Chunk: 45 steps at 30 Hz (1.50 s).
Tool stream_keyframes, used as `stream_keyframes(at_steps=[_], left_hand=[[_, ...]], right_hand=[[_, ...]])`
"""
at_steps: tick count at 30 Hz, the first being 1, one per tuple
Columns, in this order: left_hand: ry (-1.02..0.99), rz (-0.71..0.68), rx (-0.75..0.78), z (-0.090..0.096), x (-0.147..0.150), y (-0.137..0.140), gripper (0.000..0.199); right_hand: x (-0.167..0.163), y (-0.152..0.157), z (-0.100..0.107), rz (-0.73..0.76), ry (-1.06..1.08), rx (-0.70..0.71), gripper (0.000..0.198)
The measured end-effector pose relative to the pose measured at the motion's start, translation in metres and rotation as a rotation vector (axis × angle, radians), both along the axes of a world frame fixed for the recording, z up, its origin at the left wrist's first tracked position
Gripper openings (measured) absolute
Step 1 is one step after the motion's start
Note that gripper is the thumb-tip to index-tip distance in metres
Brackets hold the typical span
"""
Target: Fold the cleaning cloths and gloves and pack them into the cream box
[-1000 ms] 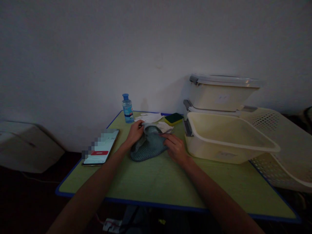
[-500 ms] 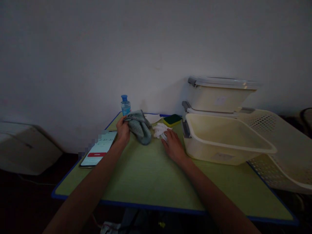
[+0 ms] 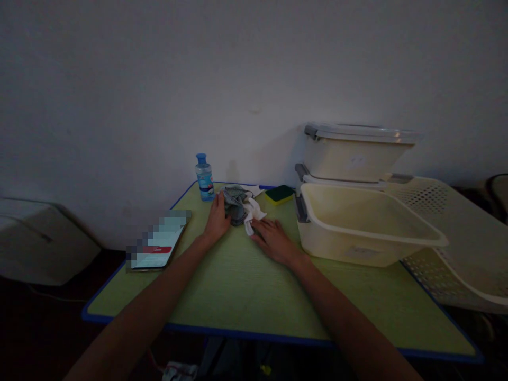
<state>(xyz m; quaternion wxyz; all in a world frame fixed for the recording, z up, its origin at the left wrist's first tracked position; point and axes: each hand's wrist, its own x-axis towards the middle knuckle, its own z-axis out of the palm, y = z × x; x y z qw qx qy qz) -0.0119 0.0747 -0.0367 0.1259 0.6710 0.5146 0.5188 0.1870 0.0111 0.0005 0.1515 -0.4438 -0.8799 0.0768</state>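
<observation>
Crumpled grey cloth (image 3: 235, 197) on a green table (image 3: 246, 296), white cloth (image 3: 254, 210) bunched against its right side, left hand (image 3: 217, 221) touching the grey cloth, right hand (image 3: 274, 241) touching the white cloth, cannot tell whether either grips, sponge (image 3: 280, 194) and bottle (image 3: 205, 182) nearby.

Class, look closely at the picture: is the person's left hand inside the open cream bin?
No, the left hand is at the grey cloth on the table, left of the open cream bin.

Speckled gry cloth (image 3: 235, 197), wht fabric (image 3: 256, 210), yel/dk-grn sponge (image 3: 279, 195), blu-capped bottle (image 3: 205, 182), lt-grn tabletop (image 3: 242, 288) w/ blu edge, cream tub (image 3: 337, 246)
</observation>
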Motion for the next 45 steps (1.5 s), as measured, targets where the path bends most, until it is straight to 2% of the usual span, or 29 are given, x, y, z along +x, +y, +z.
stream_keyframes(at_steps=[7, 16, 20, 23, 27, 30, 32, 37, 41, 45], left_hand=[[0.034, 0.078, 0.063, 0.007, 0.006, -0.002, 0.078], [0.119, 0.118, 0.156, 0.021, 0.013, -0.013, 0.058], [0.136, 0.069, 0.191, 0.025, 0.017, -0.016, 0.047], [0.119, 0.071, 0.177, 0.033, 0.025, -0.007, 0.043], [0.148, 0.062, 0.140, 0.054, 0.049, 0.025, 0.047], [0.266, -0.021, 0.085, 0.067, 0.080, 0.055, 0.054], [0.385, -0.105, 0.045, 0.069, 0.102, 0.069, 0.058], [0.722, -0.302, -0.084, 0.046, 0.130, 0.079, 0.052], [0.904, -0.321, -0.169, 0.034, 0.130, 0.078, 0.050], [0.994, -0.272, -0.212, 0.042, 0.135, 0.074, 0.051]], right_hand=[[-0.001, 0.002, -0.003, 0.024, -0.002, 0.018, 0.041], [-0.001, 0.001, -0.004, 0.036, -0.008, 0.051, 0.038], [-0.001, 0.002, -0.006, 0.039, -0.008, 0.064, 0.038], [-0.001, 0.003, -0.007, 0.036, -0.007, 0.066, 0.038], [0.000, 0.002, -0.007, 0.038, -0.008, 0.063, 0.038], [-0.001, 0.001, -0.006, 0.037, -0.010, 0.069, 0.038], [-0.001, 0.001, -0.006, 0.031, -0.013, 0.080, 0.037], [-0.001, 0.003, -0.006, 0.028, -0.035, 0.113, 0.035], [-0.001, 0.004, -0.006, 0.021, -0.052, 0.128, 0.030], [-0.003, 0.002, -0.003, -0.012, -0.065, 0.141, 0.028]])
